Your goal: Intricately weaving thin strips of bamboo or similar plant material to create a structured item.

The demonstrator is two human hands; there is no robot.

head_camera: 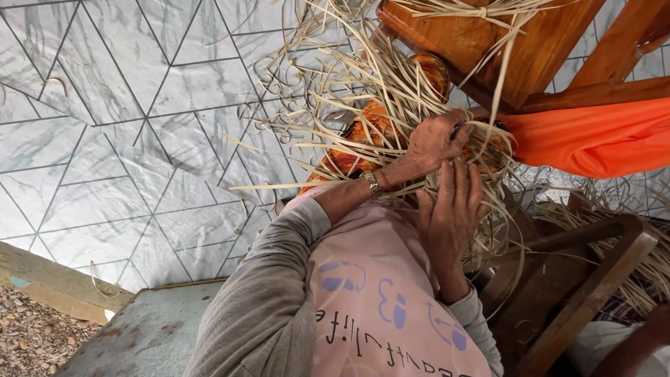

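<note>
The left hand (436, 139) has its fingers clamped on the strips (363, 77) below the wooden stool (488, 42); the right hand (450, 209) lies flat beside, fingers together. Most strips hang loose, unwoven.

Two bare hands: left hand (434, 143) and right hand (452, 209). One metal wristwatch (372, 183). One orange cloth (593, 136). Two brown wooden frames, one upper (488, 42) and one lower (593, 279). Pale cane strips (363, 77): too many to count.
</note>
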